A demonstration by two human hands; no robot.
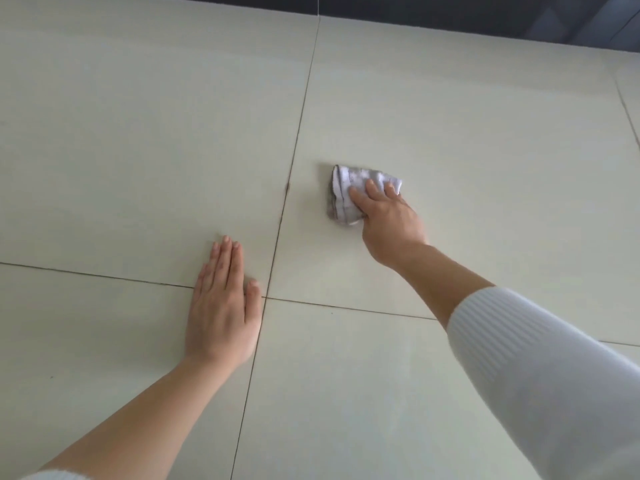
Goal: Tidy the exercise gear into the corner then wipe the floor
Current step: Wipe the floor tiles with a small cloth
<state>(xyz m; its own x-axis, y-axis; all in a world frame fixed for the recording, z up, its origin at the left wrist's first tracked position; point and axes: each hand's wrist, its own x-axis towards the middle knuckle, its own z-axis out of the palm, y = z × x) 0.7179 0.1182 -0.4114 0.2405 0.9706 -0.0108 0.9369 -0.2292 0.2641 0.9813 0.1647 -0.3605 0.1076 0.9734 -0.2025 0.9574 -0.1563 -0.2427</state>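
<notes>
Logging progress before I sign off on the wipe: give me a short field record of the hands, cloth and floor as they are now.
left hand: flat on the floor, fingers straight, holding nothing
right hand: holds the cloth, pressing it to the floor
cloth: bunched, white and grey, right of the long grout line
dark mark: on the grout line, left of the cloth
exercise gear: none in view
far edge: dark strip along the top
</notes>
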